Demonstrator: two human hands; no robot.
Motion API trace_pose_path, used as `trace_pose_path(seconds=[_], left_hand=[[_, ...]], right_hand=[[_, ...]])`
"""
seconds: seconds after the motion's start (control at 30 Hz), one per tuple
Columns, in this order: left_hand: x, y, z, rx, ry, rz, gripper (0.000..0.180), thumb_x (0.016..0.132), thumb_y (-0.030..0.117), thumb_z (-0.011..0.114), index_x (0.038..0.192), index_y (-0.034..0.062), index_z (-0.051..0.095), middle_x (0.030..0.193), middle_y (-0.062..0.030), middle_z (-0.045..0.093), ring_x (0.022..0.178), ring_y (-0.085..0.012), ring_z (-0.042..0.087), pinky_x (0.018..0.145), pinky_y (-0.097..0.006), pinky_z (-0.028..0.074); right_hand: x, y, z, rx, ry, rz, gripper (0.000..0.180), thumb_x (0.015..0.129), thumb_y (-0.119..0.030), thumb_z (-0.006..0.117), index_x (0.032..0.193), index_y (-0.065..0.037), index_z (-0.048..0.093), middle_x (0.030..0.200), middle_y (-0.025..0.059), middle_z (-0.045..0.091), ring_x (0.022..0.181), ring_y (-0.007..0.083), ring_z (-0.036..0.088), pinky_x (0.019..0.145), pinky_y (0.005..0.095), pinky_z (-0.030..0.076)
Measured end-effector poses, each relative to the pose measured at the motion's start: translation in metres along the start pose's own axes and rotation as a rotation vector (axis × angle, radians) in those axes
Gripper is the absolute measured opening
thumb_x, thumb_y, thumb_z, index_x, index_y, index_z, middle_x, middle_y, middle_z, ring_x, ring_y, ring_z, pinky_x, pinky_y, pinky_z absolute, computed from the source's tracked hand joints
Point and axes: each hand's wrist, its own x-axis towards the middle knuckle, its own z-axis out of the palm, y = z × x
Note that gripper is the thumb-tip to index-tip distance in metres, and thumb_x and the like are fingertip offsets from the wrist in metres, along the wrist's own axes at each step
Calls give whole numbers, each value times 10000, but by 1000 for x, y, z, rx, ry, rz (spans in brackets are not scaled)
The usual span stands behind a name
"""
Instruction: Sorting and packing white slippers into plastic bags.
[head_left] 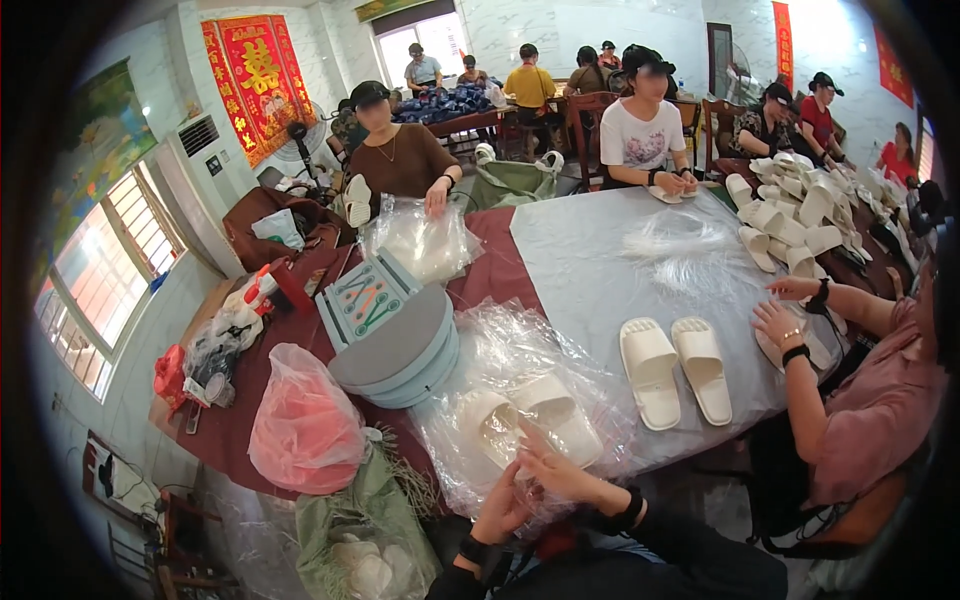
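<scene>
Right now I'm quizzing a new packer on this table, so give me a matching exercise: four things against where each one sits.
Things:
1. bagged slippers
2. bare slipper pair
3. pink bag
4. slipper heap

Places:
A. far right of the table
B. on the grey sheet, uncovered
C. under the left hand and right hand
D. left table edge

Pairs: 1-C, 2-B, 3-D, 4-A

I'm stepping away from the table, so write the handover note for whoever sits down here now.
Left hand: at the near edge of the clear plastic bag, gripping it.
Right hand: on the bag's mouth, beside the pair of white slippers inside it.
Done: that pair sits in the bag.
Left: the bag is not closed; another pair of slippers lies unbagged on the grey table cover, and a pile of slippers waits far right.
</scene>
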Motion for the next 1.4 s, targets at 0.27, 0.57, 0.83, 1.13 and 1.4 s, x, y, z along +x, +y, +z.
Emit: trace_pose_path(seconds=[0.27, 0.57, 0.83, 1.13, 1.4], left_hand=[[-18, -14, 85, 928, 96, 399, 357, 959, 247, 429, 1262, 61, 456, 1095, -70, 576, 989, -182, 576, 866, -307, 479], [-6, 19, 77, 145, 360, 134, 344, 925, 166, 487, 1193, -49, 480, 1124, -155, 587, 986, -229, 598, 871, -357, 510], [-11, 29, 108, 129, 264, 231, 402, 856, 20, 519, 1245, -44, 442, 1179, -163, 559, 895, -184, 608, 779, -269, 534], [-17, 26, 121, 405, 277, 215, 536, 796, -56, 480, 1314, 15, 363, 1161, -161, 551, 689, -122, 535, 600, -238, 485], [-11, 2, 116, 264, 535, 192, 395, 915, 215, 432, 1278, 60, 417, 1140, -101, 572, 866, -206, 592, 747, -364, 506]], right_hand=[[4, 23, -7, -410, -29, -269, 638, 949, -369, 427, 1423, -16, 186, 1394, 267, 321, 1292, 347, 339, 1052, 359, 265], [-34, 11, -43, -1100, 55, -179, 890, 794, -605, 544, 1414, -45, 237, 1427, 261, 256, 1325, 438, 222, 1082, 474, 185], [-57, 3, -76, -1563, -8, -655, 655, 755, -442, 656, 1260, -60, 489, 1293, 196, 461, 1227, 342, 412, 1068, 461, 245], [-37, -54, -44, -539, 868, -573, 655, 738, -363, 731, 1270, -77, 477, 1415, 226, 236, 1298, 369, 263, 1073, 450, 200], [-41, -15, -41, -719, 547, -536, 230, 767, -108, 662, 980, -23, 646, 982, 121, 641, 864, 282, 624, 754, 335, 487]])
